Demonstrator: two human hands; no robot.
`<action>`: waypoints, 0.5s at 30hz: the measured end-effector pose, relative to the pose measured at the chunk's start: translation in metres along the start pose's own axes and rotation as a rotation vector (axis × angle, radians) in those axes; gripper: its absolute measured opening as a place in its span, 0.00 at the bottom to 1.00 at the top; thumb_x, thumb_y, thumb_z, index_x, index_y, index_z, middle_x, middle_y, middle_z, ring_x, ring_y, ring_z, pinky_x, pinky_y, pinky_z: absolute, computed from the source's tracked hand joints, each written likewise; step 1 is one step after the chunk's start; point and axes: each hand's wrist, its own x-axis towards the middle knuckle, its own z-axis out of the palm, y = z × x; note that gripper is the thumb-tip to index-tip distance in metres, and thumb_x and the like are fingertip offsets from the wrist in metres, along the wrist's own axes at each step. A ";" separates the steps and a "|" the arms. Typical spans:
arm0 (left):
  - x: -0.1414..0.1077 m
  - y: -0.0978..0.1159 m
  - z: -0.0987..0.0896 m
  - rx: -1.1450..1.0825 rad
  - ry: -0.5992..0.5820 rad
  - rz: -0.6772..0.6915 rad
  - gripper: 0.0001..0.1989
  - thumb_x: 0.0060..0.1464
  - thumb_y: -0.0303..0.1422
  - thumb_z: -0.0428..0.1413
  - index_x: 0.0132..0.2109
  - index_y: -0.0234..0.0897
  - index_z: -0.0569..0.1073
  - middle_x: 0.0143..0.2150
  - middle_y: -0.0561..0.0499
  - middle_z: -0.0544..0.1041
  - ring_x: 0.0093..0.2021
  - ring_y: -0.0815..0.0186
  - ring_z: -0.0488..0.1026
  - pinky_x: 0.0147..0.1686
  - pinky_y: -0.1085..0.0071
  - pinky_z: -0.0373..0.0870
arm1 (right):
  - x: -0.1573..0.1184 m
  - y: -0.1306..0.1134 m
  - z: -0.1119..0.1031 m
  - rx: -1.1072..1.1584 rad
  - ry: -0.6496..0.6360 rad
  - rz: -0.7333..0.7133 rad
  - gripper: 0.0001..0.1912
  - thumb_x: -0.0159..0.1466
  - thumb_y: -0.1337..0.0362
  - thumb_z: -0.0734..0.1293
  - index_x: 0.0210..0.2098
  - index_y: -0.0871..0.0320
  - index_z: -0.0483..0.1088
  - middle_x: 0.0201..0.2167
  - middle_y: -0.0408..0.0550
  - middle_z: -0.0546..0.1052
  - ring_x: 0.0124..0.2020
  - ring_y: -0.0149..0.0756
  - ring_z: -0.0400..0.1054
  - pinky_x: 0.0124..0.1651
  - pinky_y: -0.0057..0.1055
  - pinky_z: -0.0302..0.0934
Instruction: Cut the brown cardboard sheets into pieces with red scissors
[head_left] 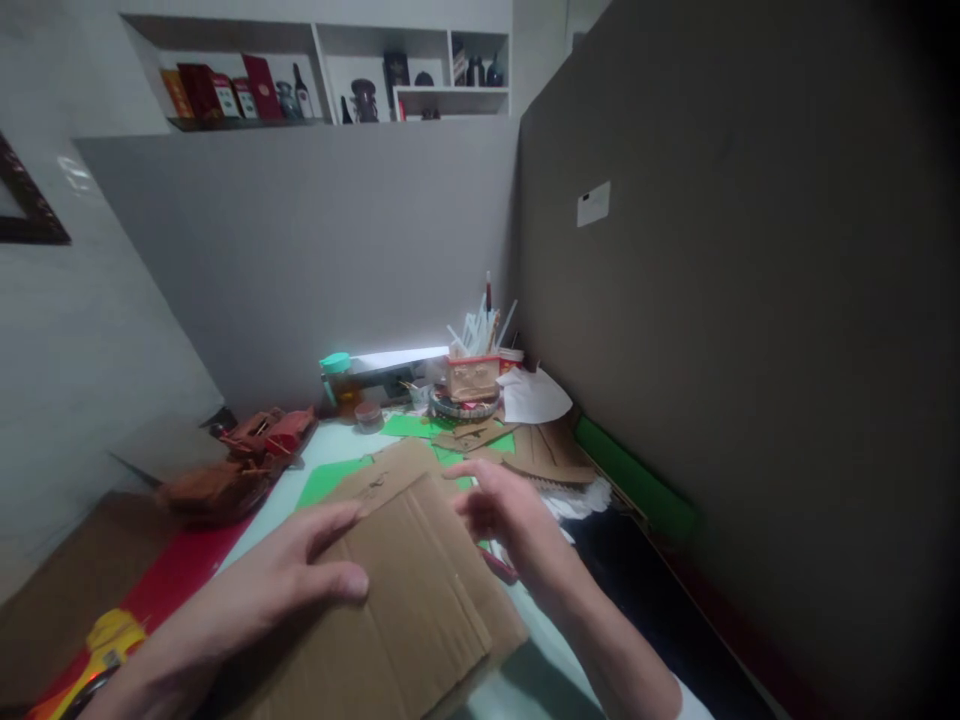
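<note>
A folded piece of brown corrugated cardboard (405,590) fills the lower middle, tilted toward me, with creases across its face. My left hand (300,560) grips its left side, thumb lying on the face and the fingers along the upper edge. At the upper right corner is my right hand (499,505), its index finger reaching over the edge and the other fingers bent apart. I cannot tell whether it touches the cardboard. Below the right hand shows part of a red-edged object (499,566), too hidden to name.
Cardboard scraps (551,455) and green sheets (330,482) lie on the pale table. Behind them stand a box of white sticks (474,378) and a jug with a teal lid (339,380). A reddish model vehicle (281,435) sits left; a grey partition (720,300) rises right.
</note>
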 end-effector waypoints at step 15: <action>-0.011 -0.002 -0.029 -0.216 0.267 0.040 0.20 0.48 0.36 0.70 0.49 0.41 0.80 0.40 0.51 0.85 0.39 0.58 0.80 0.36 0.70 0.76 | 0.000 0.016 0.003 -0.013 -0.170 -0.009 0.25 0.67 0.41 0.63 0.33 0.58 0.71 0.29 0.45 0.75 0.31 0.36 0.73 0.36 0.31 0.65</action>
